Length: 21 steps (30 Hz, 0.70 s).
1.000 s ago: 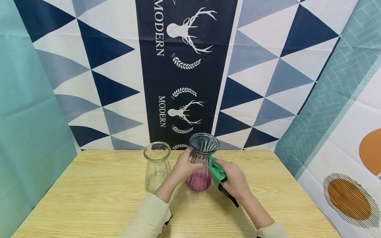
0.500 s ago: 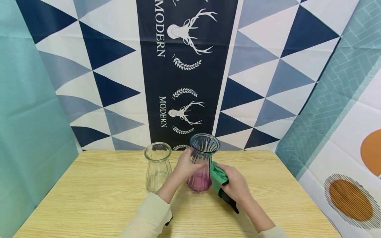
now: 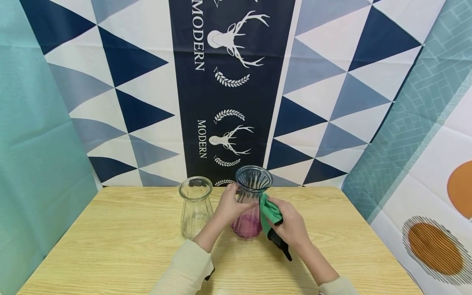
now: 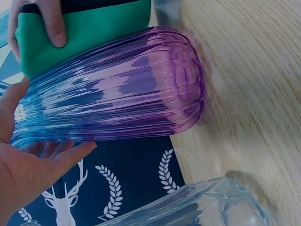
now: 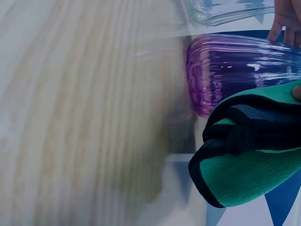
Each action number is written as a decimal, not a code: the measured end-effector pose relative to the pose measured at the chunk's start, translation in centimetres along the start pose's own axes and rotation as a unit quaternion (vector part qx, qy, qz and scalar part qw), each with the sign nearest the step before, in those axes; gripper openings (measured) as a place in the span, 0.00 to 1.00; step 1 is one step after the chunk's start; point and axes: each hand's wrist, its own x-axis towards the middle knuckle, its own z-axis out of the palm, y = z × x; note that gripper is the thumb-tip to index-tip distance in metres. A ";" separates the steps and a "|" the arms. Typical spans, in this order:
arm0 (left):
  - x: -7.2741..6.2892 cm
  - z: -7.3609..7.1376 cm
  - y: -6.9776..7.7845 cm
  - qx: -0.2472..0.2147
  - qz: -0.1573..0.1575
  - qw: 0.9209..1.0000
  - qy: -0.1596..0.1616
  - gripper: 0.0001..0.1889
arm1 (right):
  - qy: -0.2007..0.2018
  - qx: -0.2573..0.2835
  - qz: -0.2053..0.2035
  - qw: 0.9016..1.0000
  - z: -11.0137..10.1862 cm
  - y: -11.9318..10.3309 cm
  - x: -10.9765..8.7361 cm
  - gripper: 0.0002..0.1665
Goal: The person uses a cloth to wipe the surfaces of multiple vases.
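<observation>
A ribbed glass vase (image 3: pixel 248 223), blue at the flared rim and pink-purple at the base, stands upright on the table. My left hand (image 3: pixel 229 207) grips it around the narrower upper part, thumb at the front and fingers along the left side. In my right hand (image 3: pixel 291 221) is a folded green cloth (image 3: pixel 270 211) with black edging, pressed against the vase's right side. The left wrist view shows the cloth (image 4: pixel 89 35) lying along the ribs of the vase (image 4: pixel 136 89). Only a fingertip of the right hand shows in the right wrist view, beside the cloth (image 5: pixel 249 174).
A clear glass vase (image 3: pixel 195 217) stands to the left, close to my left forearm. The wooden table (image 3: pixel 129 246) ends at a patterned backdrop (image 3: pixel 225 94) just behind both vases.
My right hand slid the green cloth slightly down the vase's side, then back up. The left hand and both vases have kept their places.
</observation>
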 end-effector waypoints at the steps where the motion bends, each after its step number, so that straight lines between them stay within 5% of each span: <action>1: 0.0 0.0 0.0 0.001 0.002 1.000 0.002 0.36 | -0.005 -0.002 -0.001 1.000 0.1 0.1 -0.2 0.37; 11: -0.1 -0.2 0.1 -0.018 -0.009 1.000 0.011 0.33 | -0.062 -0.029 0.011 0.998 0.5 0.8 -1.6 0.40; 21: -0.1 -0.5 0.2 -0.006 -0.024 1.000 0.000 0.34 | -0.011 -0.032 -0.015 0.999 -0.1 0.5 -0.3 0.41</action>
